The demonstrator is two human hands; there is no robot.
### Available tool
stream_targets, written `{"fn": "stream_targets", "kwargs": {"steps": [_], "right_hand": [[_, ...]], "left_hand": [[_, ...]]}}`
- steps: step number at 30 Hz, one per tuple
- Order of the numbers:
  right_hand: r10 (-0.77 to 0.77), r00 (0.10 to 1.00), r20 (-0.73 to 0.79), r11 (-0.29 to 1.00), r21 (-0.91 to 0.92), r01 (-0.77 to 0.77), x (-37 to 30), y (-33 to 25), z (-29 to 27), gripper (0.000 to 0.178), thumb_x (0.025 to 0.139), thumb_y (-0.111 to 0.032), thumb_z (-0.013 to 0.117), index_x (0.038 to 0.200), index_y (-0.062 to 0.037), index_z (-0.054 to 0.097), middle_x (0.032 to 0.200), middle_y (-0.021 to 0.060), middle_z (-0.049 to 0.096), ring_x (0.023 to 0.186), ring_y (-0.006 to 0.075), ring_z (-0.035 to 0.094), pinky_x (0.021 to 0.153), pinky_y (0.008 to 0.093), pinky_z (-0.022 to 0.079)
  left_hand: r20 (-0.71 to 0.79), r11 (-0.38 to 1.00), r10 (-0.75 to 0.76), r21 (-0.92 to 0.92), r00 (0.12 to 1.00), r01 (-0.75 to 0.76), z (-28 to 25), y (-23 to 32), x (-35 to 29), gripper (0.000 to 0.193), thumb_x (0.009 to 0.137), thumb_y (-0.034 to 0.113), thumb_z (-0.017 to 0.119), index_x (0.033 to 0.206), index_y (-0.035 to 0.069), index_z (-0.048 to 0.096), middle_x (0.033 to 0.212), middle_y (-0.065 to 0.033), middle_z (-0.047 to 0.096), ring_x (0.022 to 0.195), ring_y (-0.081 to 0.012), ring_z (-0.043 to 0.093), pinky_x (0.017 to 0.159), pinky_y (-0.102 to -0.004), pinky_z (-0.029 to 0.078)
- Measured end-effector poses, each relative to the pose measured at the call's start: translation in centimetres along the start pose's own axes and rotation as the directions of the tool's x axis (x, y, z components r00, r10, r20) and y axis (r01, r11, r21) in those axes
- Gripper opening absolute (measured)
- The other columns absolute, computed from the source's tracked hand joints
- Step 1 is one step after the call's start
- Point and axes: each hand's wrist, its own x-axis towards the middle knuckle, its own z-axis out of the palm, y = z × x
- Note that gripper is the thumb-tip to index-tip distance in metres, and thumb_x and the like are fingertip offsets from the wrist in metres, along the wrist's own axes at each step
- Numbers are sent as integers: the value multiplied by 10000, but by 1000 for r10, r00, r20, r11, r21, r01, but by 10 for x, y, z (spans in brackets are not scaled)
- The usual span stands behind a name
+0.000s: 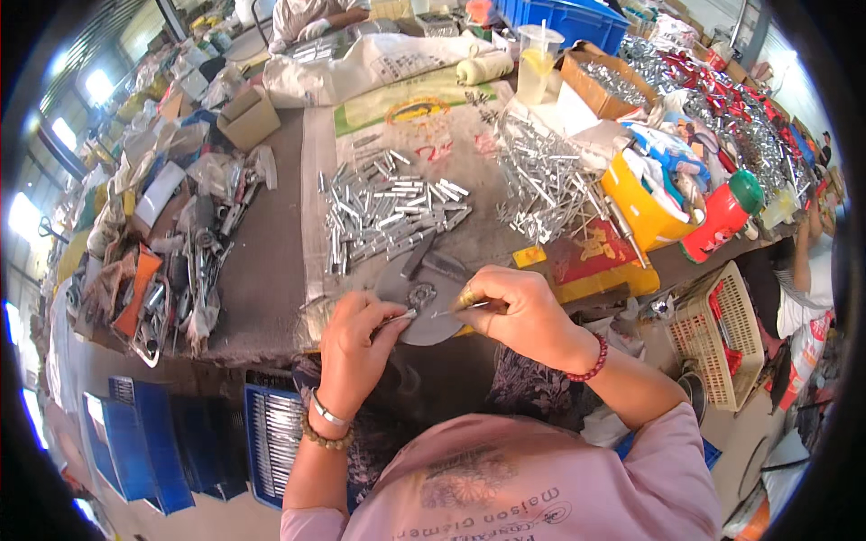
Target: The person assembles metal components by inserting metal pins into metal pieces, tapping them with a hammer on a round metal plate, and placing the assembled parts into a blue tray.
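My left hand pinches a small silvery metal piece over the bench's front edge. Opposite it, my right hand is closed on a thin metal pin, its tip pointing toward the left hand. The two pieces are apart. Between and behind the hands lies a grey round plate with a dark ring-shaped metal part on it. Dark bar-like tools rest at its far side. Beyond them spreads a pile of short silvery metal tubes, and to its right a heap of thinner metal rods.
A yellow packet and a red jar with a green lid stand right. Behind are a clear pitcher and cardboard box. Tools clutter the left. Blue crates and a beige basket sit below bench level.
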Motion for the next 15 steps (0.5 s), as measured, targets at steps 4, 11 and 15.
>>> {"fn": "stream_targets", "kwargs": {"steps": [4,11,15], "right_hand": [[-203,979,3,903,-386,188,-4,4,9,181,815,-44,826,972,-67,739,930,86,684,839,314,728,731,411,597],[-329,938,112,712,-623,324,-4,3,14,147,784,-79,791,895,-113,701,963,52,607,924,268,659,819,411,548],[-343,932,121,724,-598,344,-2,7,14,160,778,-87,796,902,-115,699,970,47,605,948,261,648,859,410,531]], "left_hand": [[-20,999,-32,-30,999,31,2,1,-7,147,865,60,866,1005,45,824,920,-96,685,884,-306,680,779,-409,537],[-54,1000,25,-1,998,-25,4,-4,-12,195,870,-8,845,1061,30,829,962,-105,685,892,-274,684,784,-361,543],[-33,1000,25,-7,999,-25,3,-8,-13,205,871,-18,842,1069,31,830,965,-105,683,890,-272,680,778,-361,542]]}}
